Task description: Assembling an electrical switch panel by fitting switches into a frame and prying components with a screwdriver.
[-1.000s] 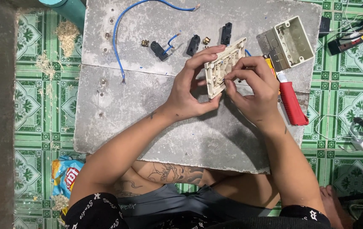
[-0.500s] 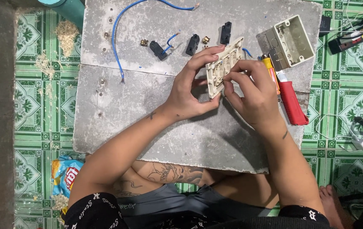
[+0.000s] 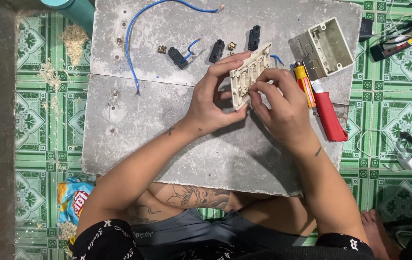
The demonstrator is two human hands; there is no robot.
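Right hand fingers shifted slightly lower on the cream switch plate; left hand still pinches its edge above the grey slab, both hands' fingers curled closed on it.

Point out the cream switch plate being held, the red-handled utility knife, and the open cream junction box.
Switch plate (image 3: 249,79), head view: on the slotted back face between both hands.
Red-handled utility knife (image 3: 330,120), head view: on the middle of the red handle.
Junction box (image 3: 331,45), head view: on the inside floor.
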